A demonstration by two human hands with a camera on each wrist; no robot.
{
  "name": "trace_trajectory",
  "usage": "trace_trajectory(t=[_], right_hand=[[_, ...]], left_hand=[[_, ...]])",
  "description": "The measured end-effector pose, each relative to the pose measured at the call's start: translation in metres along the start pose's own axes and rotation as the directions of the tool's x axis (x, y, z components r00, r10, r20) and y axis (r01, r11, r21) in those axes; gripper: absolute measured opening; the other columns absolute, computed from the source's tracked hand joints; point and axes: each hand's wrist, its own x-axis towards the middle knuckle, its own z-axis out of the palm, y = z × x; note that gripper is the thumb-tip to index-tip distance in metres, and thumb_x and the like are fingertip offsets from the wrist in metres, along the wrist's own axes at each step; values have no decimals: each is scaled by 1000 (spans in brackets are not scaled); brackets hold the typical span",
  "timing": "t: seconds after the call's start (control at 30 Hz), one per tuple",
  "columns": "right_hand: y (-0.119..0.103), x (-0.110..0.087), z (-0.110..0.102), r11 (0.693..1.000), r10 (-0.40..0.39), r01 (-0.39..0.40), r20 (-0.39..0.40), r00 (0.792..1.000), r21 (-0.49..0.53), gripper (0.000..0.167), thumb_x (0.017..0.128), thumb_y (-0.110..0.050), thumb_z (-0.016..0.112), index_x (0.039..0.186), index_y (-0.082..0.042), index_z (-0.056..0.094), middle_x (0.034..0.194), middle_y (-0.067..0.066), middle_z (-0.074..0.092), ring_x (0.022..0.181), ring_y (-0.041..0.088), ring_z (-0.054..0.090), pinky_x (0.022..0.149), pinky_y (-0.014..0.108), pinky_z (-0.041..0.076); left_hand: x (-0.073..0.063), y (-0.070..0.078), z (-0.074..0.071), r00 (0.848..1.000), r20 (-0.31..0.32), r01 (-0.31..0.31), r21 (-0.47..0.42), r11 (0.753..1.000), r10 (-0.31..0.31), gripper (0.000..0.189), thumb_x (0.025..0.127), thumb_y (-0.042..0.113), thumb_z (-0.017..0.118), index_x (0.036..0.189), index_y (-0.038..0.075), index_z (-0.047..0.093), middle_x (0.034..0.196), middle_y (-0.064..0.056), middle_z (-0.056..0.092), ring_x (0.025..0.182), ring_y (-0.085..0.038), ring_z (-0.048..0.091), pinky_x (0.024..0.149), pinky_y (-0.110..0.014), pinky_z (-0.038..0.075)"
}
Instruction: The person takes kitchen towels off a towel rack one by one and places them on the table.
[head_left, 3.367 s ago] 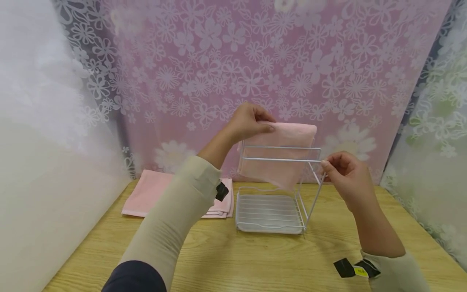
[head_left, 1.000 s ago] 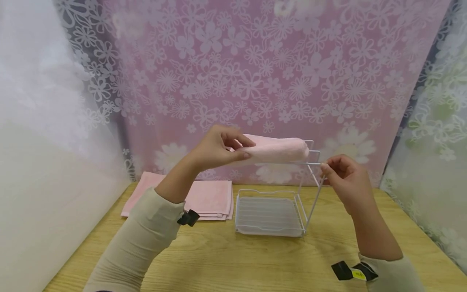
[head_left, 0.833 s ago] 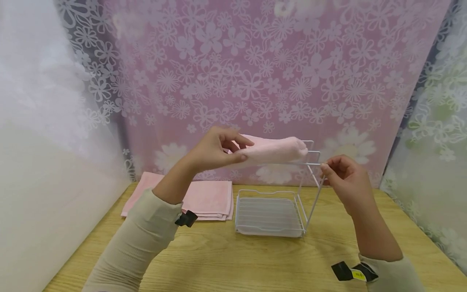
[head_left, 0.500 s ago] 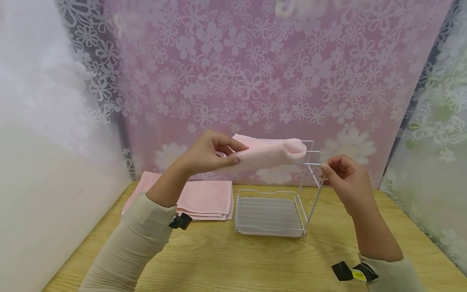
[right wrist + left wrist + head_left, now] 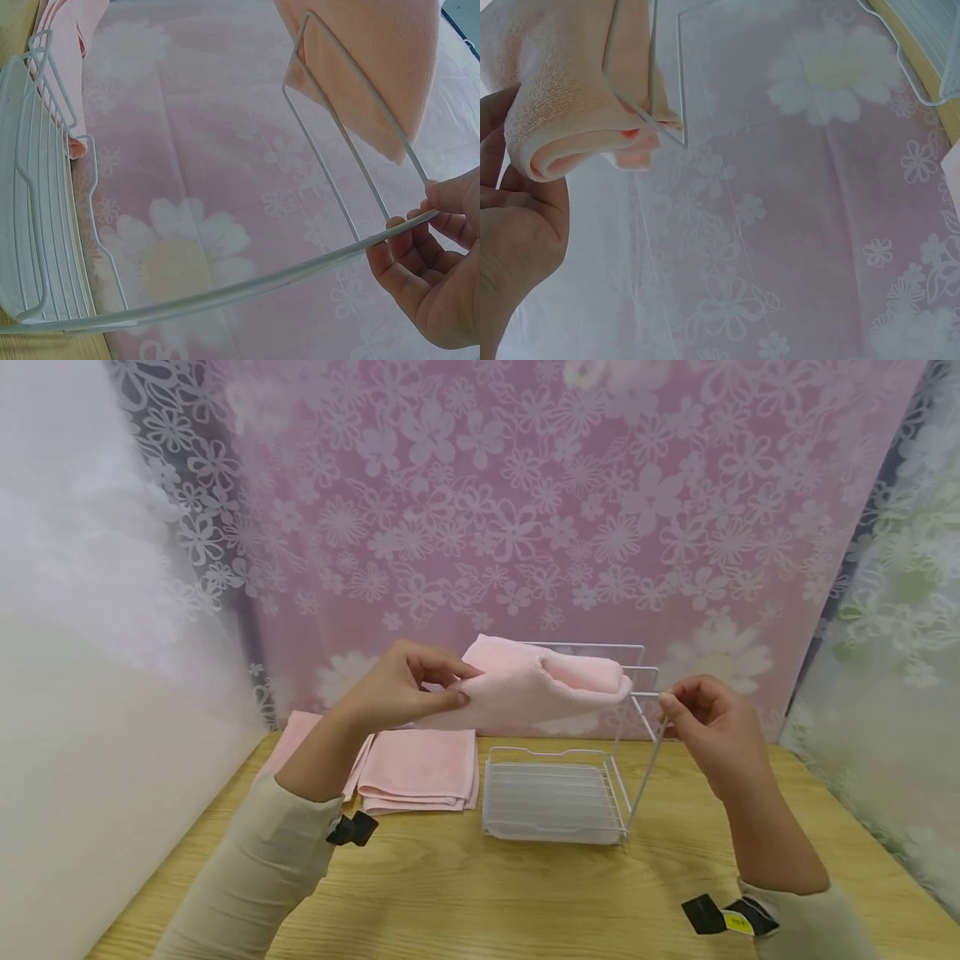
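A folded pink towel (image 5: 510, 693) lies over the upper bars of a white wire rack (image 5: 630, 793). My left hand (image 5: 405, 685) pinches its left end between thumb and fingers. The towel's right end sags into an open fold above the front bar. In the left wrist view, the left hand (image 5: 525, 217) holds the rolled, layered edge of the towel (image 5: 555, 97) beside the bars. My right hand (image 5: 708, 727) pinches the rack's front upper right corner. In the right wrist view, the right hand (image 5: 435, 262) grips that bar end, and part of the towel (image 5: 367, 67) hangs at the bars.
Folded pink towels (image 5: 420, 768) lie on the wooden table (image 5: 465, 893) left of the rack, partly behind my left arm. A pale tray (image 5: 555, 802) sits in the rack's base. A pink floral curtain (image 5: 510, 510) stands close behind, with pale sheets on both sides.
Since 3.4 s ago the towel has come down from hanging between the bars to lying over them. Lately my left hand shifts left and down, and the right-end fold opens. The right hand stays put.
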Motion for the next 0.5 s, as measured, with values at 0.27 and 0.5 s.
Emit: trace_trajectory(t=[0.27,0.5], right_hand=[[-1,0,1,1000,-2,2,1,1000,11,27,100,-20,58,102,6,57,84,1,59,74,12,60,65,19,54],[-1,-1,1,1000,4,-4,-3,1000,7,26,100,-21,58,102,5,57,84,-1,59,75,14,60,65,19,54]], left_hand=[[-10,-3,-3,999,-4,43,-30,999,-43,21,79,-11,68,100,-11,71,103,-16,71,79,-17,67,66,-29,55],[-18,-11,-5,997,-33,62,-70,996,-64,18,78,-11,70,96,-12,71,97,-6,72,77,-13,66,64,-27,56]])
